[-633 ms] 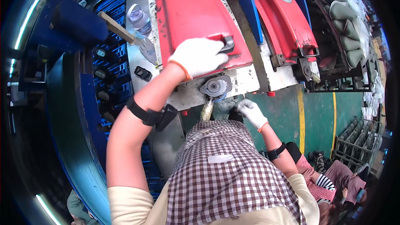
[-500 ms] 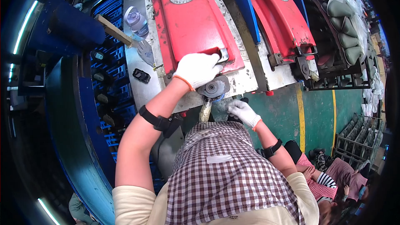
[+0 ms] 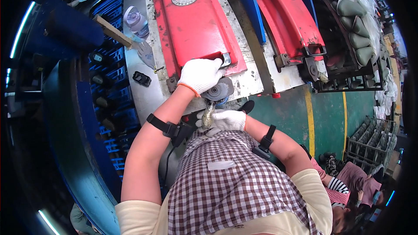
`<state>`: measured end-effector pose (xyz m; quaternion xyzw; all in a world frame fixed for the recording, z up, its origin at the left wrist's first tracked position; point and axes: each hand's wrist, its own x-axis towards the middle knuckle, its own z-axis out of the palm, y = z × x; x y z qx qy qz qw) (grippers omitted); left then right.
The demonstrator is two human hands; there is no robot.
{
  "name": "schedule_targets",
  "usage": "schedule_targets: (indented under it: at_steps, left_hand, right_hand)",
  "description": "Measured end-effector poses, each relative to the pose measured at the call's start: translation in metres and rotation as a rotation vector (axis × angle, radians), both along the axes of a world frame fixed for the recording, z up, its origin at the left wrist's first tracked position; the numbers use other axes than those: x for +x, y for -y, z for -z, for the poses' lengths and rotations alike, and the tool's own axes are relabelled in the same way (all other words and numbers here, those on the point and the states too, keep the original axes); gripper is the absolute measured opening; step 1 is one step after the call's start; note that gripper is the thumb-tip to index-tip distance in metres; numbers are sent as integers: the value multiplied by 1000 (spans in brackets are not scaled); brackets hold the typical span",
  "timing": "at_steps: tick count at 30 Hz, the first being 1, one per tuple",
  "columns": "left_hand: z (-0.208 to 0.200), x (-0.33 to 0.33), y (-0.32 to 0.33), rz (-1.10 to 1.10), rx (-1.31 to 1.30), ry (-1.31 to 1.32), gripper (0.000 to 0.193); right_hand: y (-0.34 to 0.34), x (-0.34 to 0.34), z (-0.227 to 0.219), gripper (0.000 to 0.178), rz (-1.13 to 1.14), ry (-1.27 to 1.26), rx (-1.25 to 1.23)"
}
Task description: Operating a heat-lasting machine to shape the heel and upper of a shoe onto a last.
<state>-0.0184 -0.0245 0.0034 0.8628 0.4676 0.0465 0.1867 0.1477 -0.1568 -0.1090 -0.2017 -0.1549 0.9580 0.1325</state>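
Note:
My left hand [image 3: 199, 77], in a white glove, is closed on the metal handle [image 3: 226, 59] at the near end of a long red machine cover [image 3: 198, 26]. Just below that hand, a grey round pivot plate [image 3: 219, 89] sticks out from the machine's front. From it a lever wrapped in yellowish clear tape [image 3: 208, 116] points toward my apron. My right hand [image 3: 230, 120], also gloved in white, comes at the lever from the right. Its fingers curl behind the lever and show on its left side; the lever partly hides them.
A second red machine [image 3: 285, 17] stands to the right, beside blue panels [image 3: 248, 4]. Left of my machine lie a clear bottle [image 3: 136, 21], a glove [image 3: 146, 53] and a small black object [image 3: 141, 78]. Grey-green boot-like shapes [image 3: 350, 21] fill a rack; people sit at lower right.
My right hand has moved left from beside the lever and closed around it. My left hand stays at the cover's handle. The whole view has shifted slightly.

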Motion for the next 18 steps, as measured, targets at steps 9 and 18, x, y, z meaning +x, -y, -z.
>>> schedule_targets:
  at_steps: [9,18]
  left_hand:
    - [2,2,0,-1,24,-22,33]
    - [-10,0,4,-25,34,-17,34]
  right_hand:
    - [8,72,-15,35,334,127,-101]
    - [-31,189,-53,23,936,1446,887]
